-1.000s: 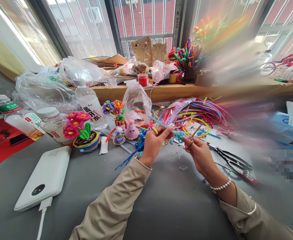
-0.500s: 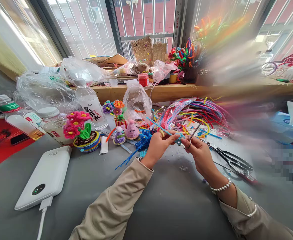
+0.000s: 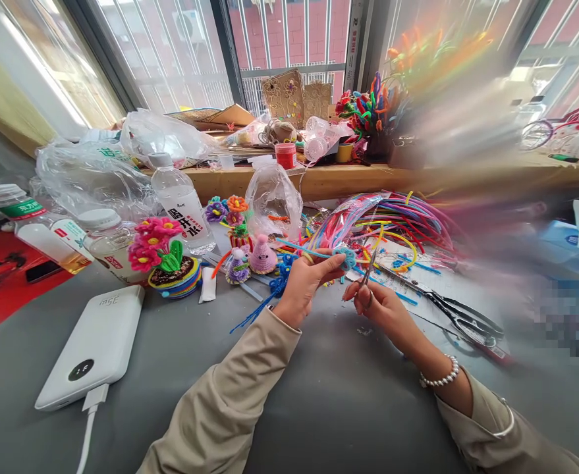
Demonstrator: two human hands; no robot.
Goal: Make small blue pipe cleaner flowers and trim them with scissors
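Note:
My left hand [image 3: 307, 283] pinches a light blue pipe cleaner [image 3: 303, 249] with a small blue curled flower [image 3: 344, 256] at its tip. The stem runs off to the left over the table. My right hand [image 3: 379, 306] grips small scissors [image 3: 367, 275], their blades pointing up toward the blue flower and just right of it. Both hands hover above the grey table [image 3: 289, 395], close together.
A heap of coloured pipe cleaners [image 3: 398, 220] lies behind the hands. Larger black scissors [image 3: 462, 319] rest at the right. Pipe-cleaner flower pots [image 3: 168, 260], small figures [image 3: 262, 257], water bottles [image 3: 183, 204], plastic bags and a white power bank [image 3: 94, 345] crowd the left.
My left hand has turned the pipe cleaner flatter and lifted the blue flower slightly. My right hand has dropped lower and tilted the scissors more upright under the flower.

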